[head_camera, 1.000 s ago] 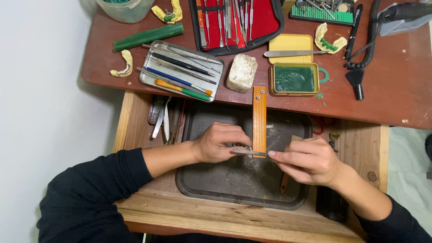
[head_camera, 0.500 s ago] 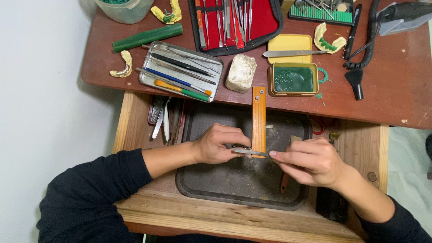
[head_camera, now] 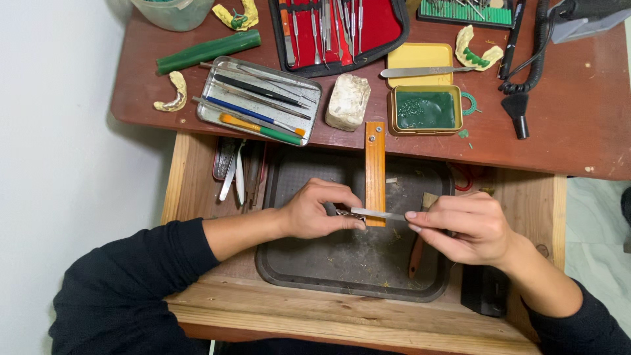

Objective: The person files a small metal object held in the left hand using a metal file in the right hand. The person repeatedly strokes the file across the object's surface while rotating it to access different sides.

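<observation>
Metal file (head_camera: pixel 378 213) pinched in my right hand (head_camera: pixel 470 227); left hand (head_camera: pixel 315 210) grips something hidden, above one dark tray (head_camera: pixel 296 269) in a wooden drawer (head_camera: pixel 190 190).

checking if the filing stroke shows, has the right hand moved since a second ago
No. The right hand sits at the same spot just right of the orange wooden peg, holding the thin metal tool across the peg's lower end.

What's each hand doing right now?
Left hand: closed on a small metal piece at the wooden peg.
Right hand: pinching a flat metal file.
</observation>
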